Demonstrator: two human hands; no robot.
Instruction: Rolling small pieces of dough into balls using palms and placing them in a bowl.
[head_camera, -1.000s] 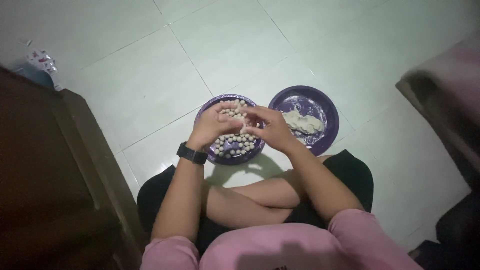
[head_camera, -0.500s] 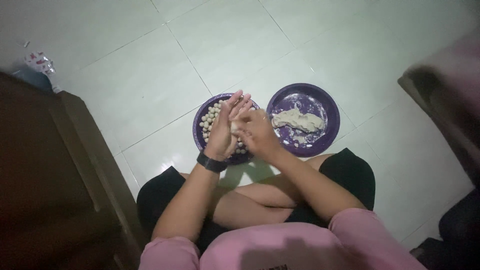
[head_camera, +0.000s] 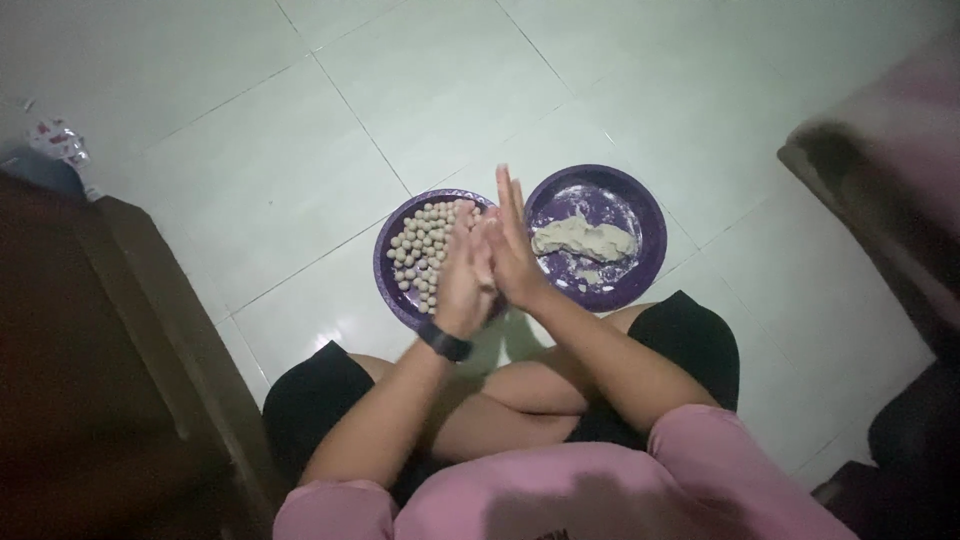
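My left hand (head_camera: 466, 272) and my right hand (head_camera: 513, 252) are pressed flat, palm against palm, fingers straight and pointing away from me. They hover over the right edge of a purple plate (head_camera: 384, 283) that holds several small pale dough balls (head_camera: 420, 245). A small dough piece seen earlier is now hidden between the palms. A second purple plate (head_camera: 655, 214), dusted with flour, stands just to the right with a lump of pale dough (head_camera: 583, 240) on it. A black watch (head_camera: 445, 343) is on my left wrist.
I sit cross-legged on a pale tiled floor (head_camera: 300, 130). Dark wooden furniture (head_camera: 90, 350) rises close on the left, with a crumpled plastic wrapper (head_camera: 50, 140) behind it. Another dark piece of furniture (head_camera: 880, 190) stands at the right.
One second ago my fingertips pinched a bit of dough over the ball plate. Since then my hands have closed palm to palm and slid against each other, fingers now pointing straight away.
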